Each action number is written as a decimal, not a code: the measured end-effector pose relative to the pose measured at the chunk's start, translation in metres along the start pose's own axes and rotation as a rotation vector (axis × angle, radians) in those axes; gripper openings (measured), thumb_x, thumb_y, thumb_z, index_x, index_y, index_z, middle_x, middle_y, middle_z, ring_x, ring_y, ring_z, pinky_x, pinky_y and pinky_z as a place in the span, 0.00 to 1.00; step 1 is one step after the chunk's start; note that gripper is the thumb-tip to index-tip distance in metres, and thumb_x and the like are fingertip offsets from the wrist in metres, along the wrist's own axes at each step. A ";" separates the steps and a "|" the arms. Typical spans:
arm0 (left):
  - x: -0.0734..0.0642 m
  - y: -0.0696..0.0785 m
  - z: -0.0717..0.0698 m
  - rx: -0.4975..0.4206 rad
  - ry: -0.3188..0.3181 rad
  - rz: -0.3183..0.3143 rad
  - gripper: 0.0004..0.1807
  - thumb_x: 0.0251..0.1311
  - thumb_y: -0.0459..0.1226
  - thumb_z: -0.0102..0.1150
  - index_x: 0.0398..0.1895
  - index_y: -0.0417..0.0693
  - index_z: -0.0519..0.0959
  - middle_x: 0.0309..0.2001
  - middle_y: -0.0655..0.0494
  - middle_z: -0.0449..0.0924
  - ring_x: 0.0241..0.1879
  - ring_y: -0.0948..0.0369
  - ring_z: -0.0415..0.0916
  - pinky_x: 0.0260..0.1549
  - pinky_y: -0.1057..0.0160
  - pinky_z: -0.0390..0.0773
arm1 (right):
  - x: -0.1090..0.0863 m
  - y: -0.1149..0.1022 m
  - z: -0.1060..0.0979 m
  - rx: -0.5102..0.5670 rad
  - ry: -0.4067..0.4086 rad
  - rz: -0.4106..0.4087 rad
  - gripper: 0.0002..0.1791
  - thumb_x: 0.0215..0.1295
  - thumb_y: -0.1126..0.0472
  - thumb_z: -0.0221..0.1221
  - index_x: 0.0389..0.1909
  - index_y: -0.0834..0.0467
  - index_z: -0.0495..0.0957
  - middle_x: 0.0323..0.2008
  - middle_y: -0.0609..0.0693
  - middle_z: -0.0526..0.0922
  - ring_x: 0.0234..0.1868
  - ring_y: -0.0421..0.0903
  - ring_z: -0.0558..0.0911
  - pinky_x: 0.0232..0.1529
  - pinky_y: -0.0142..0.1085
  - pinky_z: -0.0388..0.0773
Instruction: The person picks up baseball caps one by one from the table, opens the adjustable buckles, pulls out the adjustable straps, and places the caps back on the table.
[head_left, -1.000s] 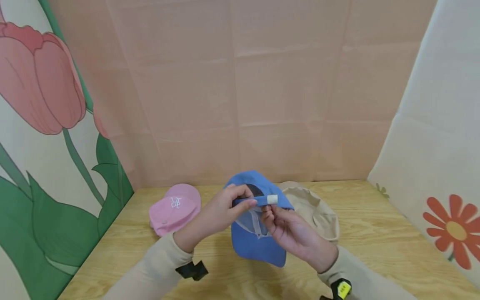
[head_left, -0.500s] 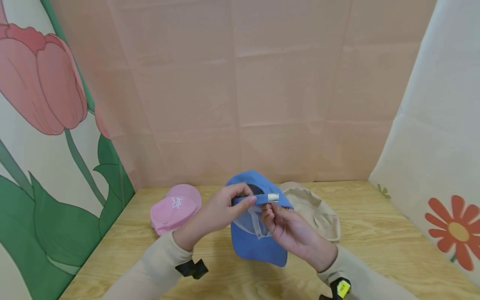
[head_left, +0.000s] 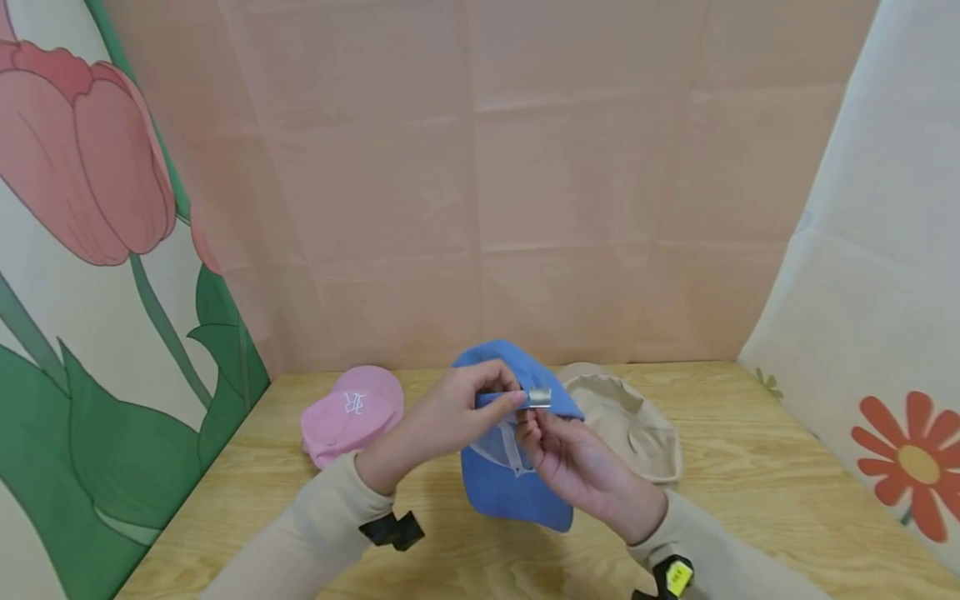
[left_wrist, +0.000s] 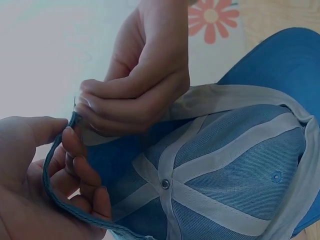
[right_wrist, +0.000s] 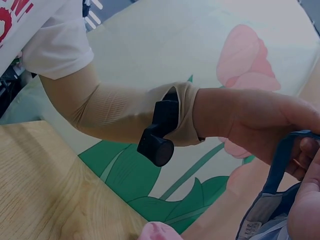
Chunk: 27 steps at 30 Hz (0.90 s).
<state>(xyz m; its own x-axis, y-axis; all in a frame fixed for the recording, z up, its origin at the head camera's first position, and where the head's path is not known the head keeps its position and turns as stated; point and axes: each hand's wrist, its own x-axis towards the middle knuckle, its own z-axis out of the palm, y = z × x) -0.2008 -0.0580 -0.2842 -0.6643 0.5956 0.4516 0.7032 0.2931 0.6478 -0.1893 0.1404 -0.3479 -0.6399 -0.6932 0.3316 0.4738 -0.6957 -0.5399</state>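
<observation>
Blue, cotton-looking cloth suggests a light, soft cap (head_left: 502,483), probably best held by its narrow strap (right_wrist: 281,162); over the desk (head_left: 720,433), the left hand (head_left: 450,421) pinches that strap while the right hand (head_left: 581,462) pinches just beside its slick-looking metal clasp (head_left: 540,398)

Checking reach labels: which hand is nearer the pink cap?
Left. The left hand is right of the pink cap; the right hand is farther right, beyond the left.

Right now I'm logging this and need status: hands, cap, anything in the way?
Left hand pinches strap, right hand at buckle. Blue cap held up, inside showing. Nothing seen blocking; pink cap left, tan hat right.
</observation>
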 end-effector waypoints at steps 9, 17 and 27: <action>-0.001 0.002 0.001 -0.015 -0.017 -0.019 0.05 0.67 0.39 0.57 0.34 0.50 0.76 0.27 0.55 0.77 0.25 0.66 0.69 0.27 0.69 0.70 | -0.002 0.000 -0.001 0.033 -0.008 0.009 0.19 0.79 0.63 0.35 0.51 0.63 0.75 0.45 0.52 0.79 0.46 0.40 0.79 0.51 0.23 0.74; -0.002 0.003 0.000 -0.005 -0.038 -0.051 0.06 0.68 0.42 0.56 0.34 0.51 0.76 0.26 0.59 0.75 0.23 0.65 0.66 0.25 0.70 0.68 | -0.004 0.000 -0.001 0.029 -0.010 0.016 0.19 0.79 0.63 0.35 0.52 0.63 0.74 0.45 0.52 0.79 0.45 0.40 0.80 0.50 0.23 0.74; -0.006 -0.001 -0.003 0.006 -0.035 -0.078 0.07 0.68 0.43 0.55 0.35 0.52 0.77 0.25 0.61 0.71 0.23 0.66 0.63 0.25 0.69 0.66 | -0.006 -0.005 0.000 -0.008 0.007 0.015 0.21 0.79 0.62 0.33 0.49 0.62 0.76 0.44 0.52 0.80 0.44 0.39 0.80 0.50 0.23 0.74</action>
<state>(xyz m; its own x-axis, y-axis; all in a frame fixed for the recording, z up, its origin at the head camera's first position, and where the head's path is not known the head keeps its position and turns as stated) -0.1985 -0.0643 -0.2857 -0.7082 0.5965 0.3777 0.6508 0.3442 0.6767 -0.1876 0.1479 -0.3477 -0.6371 -0.7020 0.3183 0.4786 -0.6840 -0.5505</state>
